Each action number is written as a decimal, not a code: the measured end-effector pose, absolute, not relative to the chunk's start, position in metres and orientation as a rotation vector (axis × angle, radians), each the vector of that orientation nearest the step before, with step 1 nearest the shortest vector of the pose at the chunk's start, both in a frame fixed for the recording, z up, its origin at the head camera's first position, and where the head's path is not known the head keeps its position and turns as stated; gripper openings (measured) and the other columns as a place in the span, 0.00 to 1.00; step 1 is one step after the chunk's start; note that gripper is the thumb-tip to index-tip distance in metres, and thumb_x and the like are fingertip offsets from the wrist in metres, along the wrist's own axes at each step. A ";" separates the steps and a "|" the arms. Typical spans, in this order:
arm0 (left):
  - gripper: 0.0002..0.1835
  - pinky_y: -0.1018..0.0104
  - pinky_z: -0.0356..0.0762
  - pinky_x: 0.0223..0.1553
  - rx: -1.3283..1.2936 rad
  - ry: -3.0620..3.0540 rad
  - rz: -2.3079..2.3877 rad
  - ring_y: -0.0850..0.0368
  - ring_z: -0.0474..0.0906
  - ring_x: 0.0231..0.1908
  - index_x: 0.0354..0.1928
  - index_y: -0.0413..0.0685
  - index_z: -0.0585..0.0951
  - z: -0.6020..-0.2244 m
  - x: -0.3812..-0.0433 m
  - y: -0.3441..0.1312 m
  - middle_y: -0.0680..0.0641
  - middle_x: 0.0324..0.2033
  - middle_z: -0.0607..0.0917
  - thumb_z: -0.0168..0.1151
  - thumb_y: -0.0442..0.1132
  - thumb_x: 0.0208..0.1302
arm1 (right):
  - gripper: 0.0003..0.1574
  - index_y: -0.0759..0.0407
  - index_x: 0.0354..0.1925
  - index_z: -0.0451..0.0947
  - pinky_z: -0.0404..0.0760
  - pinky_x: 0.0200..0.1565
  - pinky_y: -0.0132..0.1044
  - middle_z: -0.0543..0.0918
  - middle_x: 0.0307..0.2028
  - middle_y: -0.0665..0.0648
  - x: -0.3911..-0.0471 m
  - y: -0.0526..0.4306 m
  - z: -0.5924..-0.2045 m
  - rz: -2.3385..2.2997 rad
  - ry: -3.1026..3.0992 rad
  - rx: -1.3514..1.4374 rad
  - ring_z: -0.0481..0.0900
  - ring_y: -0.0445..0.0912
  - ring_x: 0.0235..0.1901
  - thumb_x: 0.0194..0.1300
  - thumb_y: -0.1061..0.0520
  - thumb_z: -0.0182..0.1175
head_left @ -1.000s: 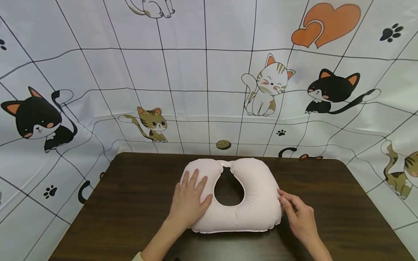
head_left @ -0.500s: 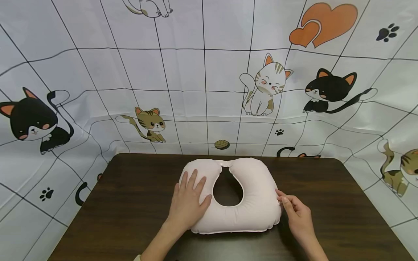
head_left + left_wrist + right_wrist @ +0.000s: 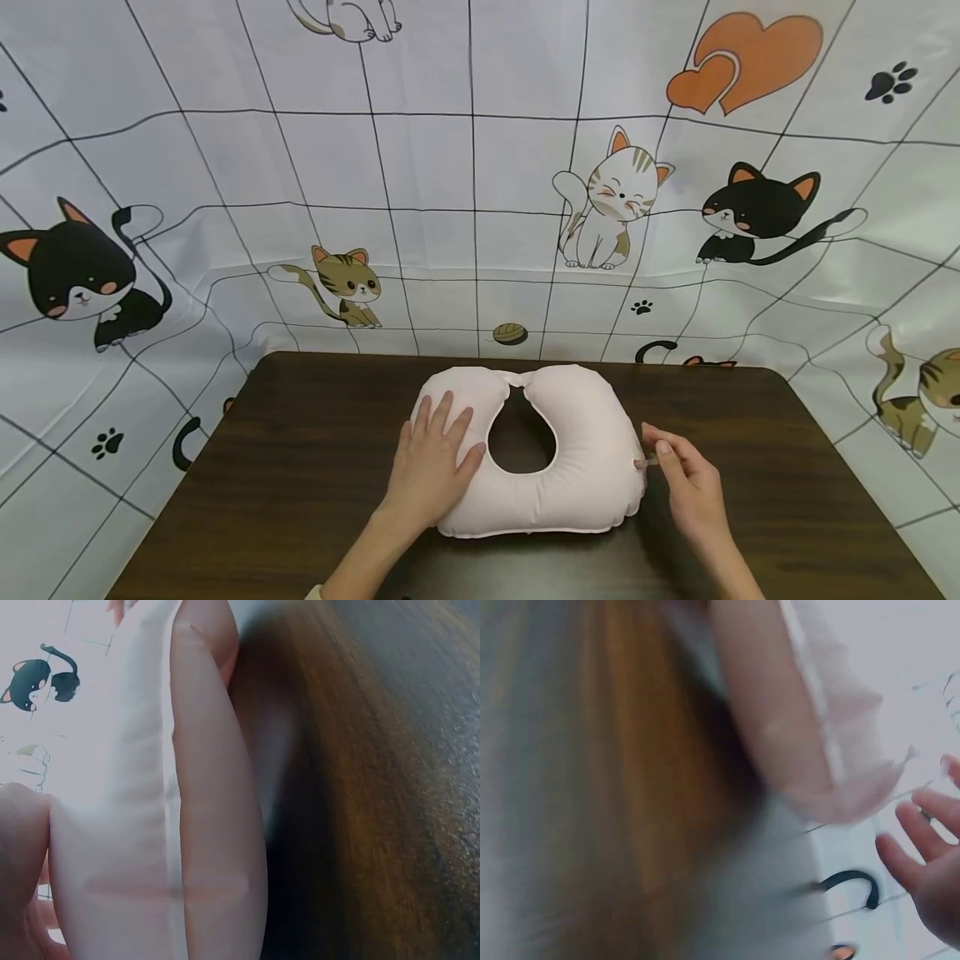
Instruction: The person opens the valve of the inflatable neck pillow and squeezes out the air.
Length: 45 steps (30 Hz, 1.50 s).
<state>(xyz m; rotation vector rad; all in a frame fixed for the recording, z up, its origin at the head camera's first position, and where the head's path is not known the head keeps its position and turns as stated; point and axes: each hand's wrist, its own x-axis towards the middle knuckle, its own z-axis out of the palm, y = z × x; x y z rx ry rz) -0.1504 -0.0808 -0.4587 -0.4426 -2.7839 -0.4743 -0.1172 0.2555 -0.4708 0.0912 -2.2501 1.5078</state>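
A pale pink inflatable neck pillow [image 3: 592, 450] lies on the dark wooden table, its U-shaped opening facing the far side. My left hand [image 3: 431, 462] rests on the pillow's left lobe with fingers spread. On the pillow's right edge a small clear valve [image 3: 647, 462] sticks out. My right hand [image 3: 693, 483] is just beside it, thumb and forefinger apart. In the right wrist view the fingers [image 3: 922, 832] are loose and separate from the valve's tip [image 3: 910, 754]. The left wrist view shows the pillow's seamed side [image 3: 172, 795] close up.
The dark wood table [image 3: 300, 467] extends to both sides of the pillow. Behind and around it hangs a white sheet [image 3: 427, 158] with grid lines, printed cats and hearts.
My right hand has drawn slightly to the right, off the pillow's edge, and the clear valve now shows projecting there. The left hand has stayed in place on the pillow.
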 end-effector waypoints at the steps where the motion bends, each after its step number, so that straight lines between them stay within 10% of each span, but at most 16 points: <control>1: 0.27 0.29 0.61 0.64 -0.446 -2.782 -0.478 0.32 0.57 0.74 0.68 0.51 0.79 -0.458 -0.150 -0.081 0.38 0.73 0.68 0.57 0.56 0.73 | 0.16 0.68 0.56 0.81 0.70 0.54 0.18 0.84 0.59 0.53 -0.118 0.254 -0.466 1.440 -2.278 0.096 0.78 0.27 0.54 0.80 0.62 0.52; 4: 0.27 0.29 0.60 0.65 -0.458 -2.781 -0.488 0.32 0.57 0.74 0.68 0.50 0.79 -0.454 -0.151 -0.080 0.38 0.73 0.68 0.56 0.54 0.74 | 0.17 0.62 0.59 0.81 0.71 0.53 0.21 0.80 0.64 0.57 -0.123 0.247 -0.452 1.250 -2.366 0.140 0.77 0.36 0.60 0.77 0.61 0.56; 11: 0.26 0.32 0.64 0.65 -0.500 -2.775 -0.452 0.33 0.61 0.72 0.67 0.48 0.78 -0.439 -0.161 -0.080 0.37 0.71 0.71 0.58 0.54 0.74 | 0.21 0.63 0.60 0.79 0.70 0.59 0.65 0.74 0.68 0.65 -0.150 0.225 -0.427 0.986 -2.498 0.365 0.69 0.64 0.67 0.71 0.62 0.61; 33: 0.34 0.42 0.74 0.60 -0.552 -3.018 -0.399 0.42 0.71 0.67 0.70 0.47 0.75 -0.395 -0.237 -0.076 0.42 0.68 0.75 0.62 0.58 0.70 | 0.29 0.66 0.67 0.75 0.65 0.65 0.64 0.73 0.66 0.74 -0.226 0.204 -0.413 0.493 -2.871 0.595 0.70 0.73 0.64 0.72 0.55 0.59; 45: 0.32 0.37 0.63 0.68 -0.624 -3.127 -0.291 0.37 0.59 0.74 0.73 0.48 0.73 -0.407 -0.238 -0.067 0.39 0.73 0.69 0.61 0.53 0.72 | 0.39 0.64 0.71 0.71 0.64 0.64 0.68 0.68 0.70 0.75 -0.242 0.195 -0.425 0.406 -3.027 0.570 0.66 0.71 0.68 0.72 0.44 0.61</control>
